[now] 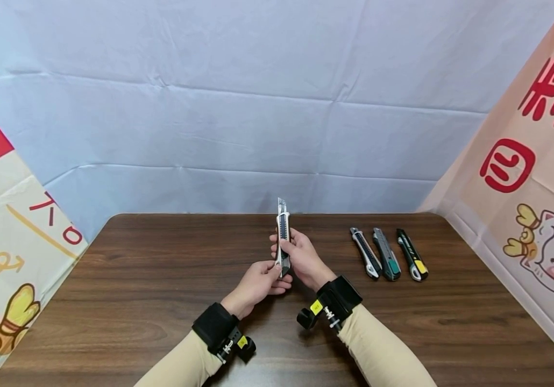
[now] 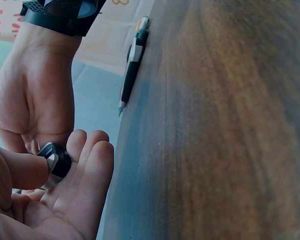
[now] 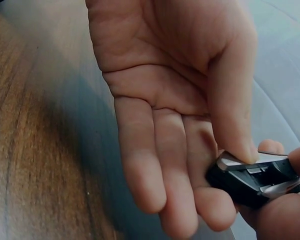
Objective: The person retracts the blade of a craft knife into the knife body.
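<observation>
Head view: knife (image 1: 283, 236) between fingers (image 1: 277, 269).

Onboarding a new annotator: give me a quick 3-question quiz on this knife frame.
1. True or false: the blade of the held utility knife is extended and points away from the person.
2. How many other utility knives lie on the wooden table, to the person's right? A) two B) three C) four
3. Which hand holds the knife's rear end cap?

Key
1. True: the blade tip shows above the body.
2. B: silver knife, teal-slider knife, yellow-slider knife.
3. The left hand pinches it, thumb against fingers; the right hand grips the body.
</observation>
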Demonstrator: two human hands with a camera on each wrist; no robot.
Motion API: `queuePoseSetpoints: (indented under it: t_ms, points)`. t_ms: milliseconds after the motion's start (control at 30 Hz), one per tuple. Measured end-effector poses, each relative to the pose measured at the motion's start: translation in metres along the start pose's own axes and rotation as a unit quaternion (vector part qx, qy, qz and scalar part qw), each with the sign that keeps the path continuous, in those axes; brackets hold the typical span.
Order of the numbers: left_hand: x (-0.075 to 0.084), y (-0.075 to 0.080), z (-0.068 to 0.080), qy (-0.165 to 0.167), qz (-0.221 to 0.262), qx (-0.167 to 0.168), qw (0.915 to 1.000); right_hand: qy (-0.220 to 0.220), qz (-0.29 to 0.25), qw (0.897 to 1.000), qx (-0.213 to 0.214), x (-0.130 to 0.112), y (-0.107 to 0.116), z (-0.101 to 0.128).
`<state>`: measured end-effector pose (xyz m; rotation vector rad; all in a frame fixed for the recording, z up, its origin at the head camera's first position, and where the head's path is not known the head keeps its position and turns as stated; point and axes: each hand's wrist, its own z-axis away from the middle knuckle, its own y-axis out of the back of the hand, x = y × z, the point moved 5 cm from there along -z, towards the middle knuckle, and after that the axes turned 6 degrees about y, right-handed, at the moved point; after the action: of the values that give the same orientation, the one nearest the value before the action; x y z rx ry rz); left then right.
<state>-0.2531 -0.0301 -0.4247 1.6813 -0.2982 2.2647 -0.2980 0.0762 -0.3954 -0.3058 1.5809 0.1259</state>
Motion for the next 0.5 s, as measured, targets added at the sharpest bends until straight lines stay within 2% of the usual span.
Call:
queuePoseSetpoints:
  t_ms: [500]
  points:
    - [0.0009,-0.0009,0.0007,0.003,0.003,-0.005,1.0,-0.008,-0.01,1.0,-0.014,0.0003,0.0014,0.0007]
